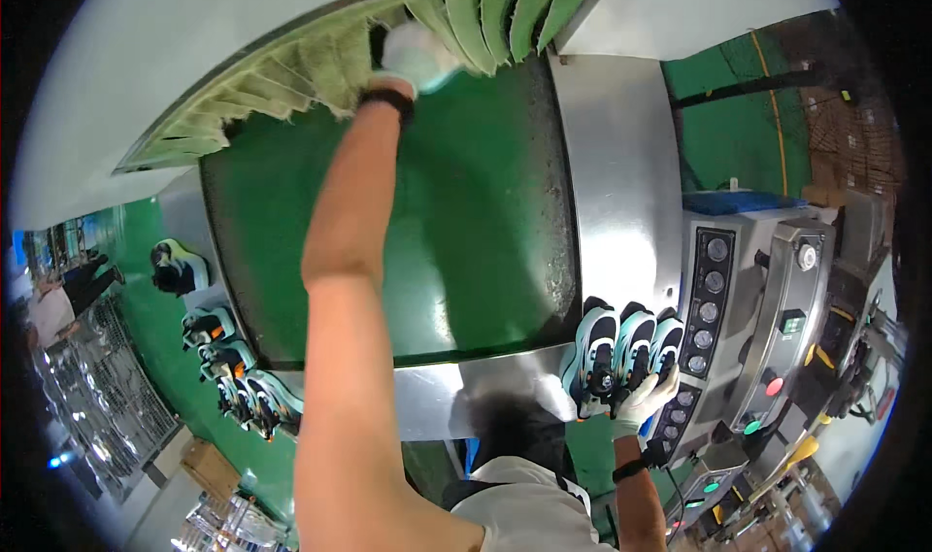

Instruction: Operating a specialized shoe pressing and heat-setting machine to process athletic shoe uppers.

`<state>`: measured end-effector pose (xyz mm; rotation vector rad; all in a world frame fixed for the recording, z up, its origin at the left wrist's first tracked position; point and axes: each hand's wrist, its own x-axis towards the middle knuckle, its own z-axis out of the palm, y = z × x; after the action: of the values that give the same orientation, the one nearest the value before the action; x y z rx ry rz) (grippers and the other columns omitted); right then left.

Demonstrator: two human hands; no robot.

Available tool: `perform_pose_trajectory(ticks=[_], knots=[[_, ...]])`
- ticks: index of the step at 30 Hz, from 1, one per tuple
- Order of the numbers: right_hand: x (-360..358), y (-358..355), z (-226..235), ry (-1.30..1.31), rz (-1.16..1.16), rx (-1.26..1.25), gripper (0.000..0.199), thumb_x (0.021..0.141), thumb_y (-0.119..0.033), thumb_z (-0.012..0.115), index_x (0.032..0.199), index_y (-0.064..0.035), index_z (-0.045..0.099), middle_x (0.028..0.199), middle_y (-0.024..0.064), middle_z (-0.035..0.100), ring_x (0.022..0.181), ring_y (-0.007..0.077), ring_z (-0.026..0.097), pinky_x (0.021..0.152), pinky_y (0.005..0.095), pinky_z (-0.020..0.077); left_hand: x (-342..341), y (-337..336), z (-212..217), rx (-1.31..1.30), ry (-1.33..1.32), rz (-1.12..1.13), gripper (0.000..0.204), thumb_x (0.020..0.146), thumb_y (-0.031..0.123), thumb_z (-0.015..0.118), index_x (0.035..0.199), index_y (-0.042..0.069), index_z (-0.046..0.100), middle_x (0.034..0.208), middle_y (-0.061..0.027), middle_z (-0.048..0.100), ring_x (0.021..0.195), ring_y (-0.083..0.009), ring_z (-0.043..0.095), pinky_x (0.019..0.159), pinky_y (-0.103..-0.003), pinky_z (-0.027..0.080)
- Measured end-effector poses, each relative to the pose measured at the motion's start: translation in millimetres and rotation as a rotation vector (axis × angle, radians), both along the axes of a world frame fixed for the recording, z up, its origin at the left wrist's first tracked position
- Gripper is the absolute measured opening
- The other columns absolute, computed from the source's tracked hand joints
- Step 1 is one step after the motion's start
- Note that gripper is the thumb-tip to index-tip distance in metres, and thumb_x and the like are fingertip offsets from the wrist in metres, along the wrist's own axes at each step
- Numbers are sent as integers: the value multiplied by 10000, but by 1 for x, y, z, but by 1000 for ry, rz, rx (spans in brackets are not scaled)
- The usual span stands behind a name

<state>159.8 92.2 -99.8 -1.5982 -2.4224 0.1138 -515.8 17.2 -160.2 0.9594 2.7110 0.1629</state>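
Observation:
My left arm reaches far forward over the green conveyor belt [471, 222]. Its white-gloved hand, my left hand [417, 55], is at the green strip curtain [330, 62], smeared by motion; whether it holds anything does not show. On the right, my right hand [646, 401], also gloved, rests against the near ends of a row of three teal, black and white sneakers. The left sneaker [596, 353], middle sneaker [634, 343] and right sneaker [666, 346] stand side by side on the metal ledge. My right fingers are stretched and apart.
Several more sneakers [243, 382] stand at the belt's left near corner, with a single sneaker [180, 266] farther up. A control panel [714, 300] with gauges stands right of the metal side plate [626, 173]. Wire racks [107, 387] and a person [63, 304] are at far left.

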Motion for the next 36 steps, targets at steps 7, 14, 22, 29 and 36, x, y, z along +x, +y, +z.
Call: perform_pose_trajectory(ticks=[7,14,22,29,36], knots=[[-8,-7,-10,57,94,64,601,886,-288,623,1337,88,495,1258,331,540,1214,482,484,1077,528,360,224,-95,16,380,-164,-245,464,790,258,748,1189,122,556,1026,-183,631,870,-411,664,770,-509,542],[-15,7,33,704,4,-188,633,811,-276,763,1293,65,535,1209,259,624,1098,344,637,932,418,498,361,-106,119,503,-940,8,521,763,305,846,1098,-18,612,846,-114,676,645,-184,651,577,-358,529],[-1,-25,120,1578,-10,-1817,415,1044,-307,548,1379,-61,539,1280,39,631,1153,105,574,1017,301,468,426,-1,257,632,-1303,-582,487,716,61,821,1169,-4,653,1123,-99,719,999,-195,681,889,-339,535],[66,62,254,1663,137,-1530,605,962,-408,660,1408,-25,517,1324,77,628,1156,141,616,1002,310,510,483,149,354,347,-1783,-537,601,706,22,856,1250,-6,604,1204,-95,686,1089,-178,645,990,-334,494],[165,116,262,1992,31,-1288,889,732,-183,839,1482,-9,395,1357,56,595,1204,134,582,1019,305,479,562,377,386,695,-357,-1436,433,914,135,661,1307,-17,564,1338,-240,575,1281,-374,537,1102,-421,414]])
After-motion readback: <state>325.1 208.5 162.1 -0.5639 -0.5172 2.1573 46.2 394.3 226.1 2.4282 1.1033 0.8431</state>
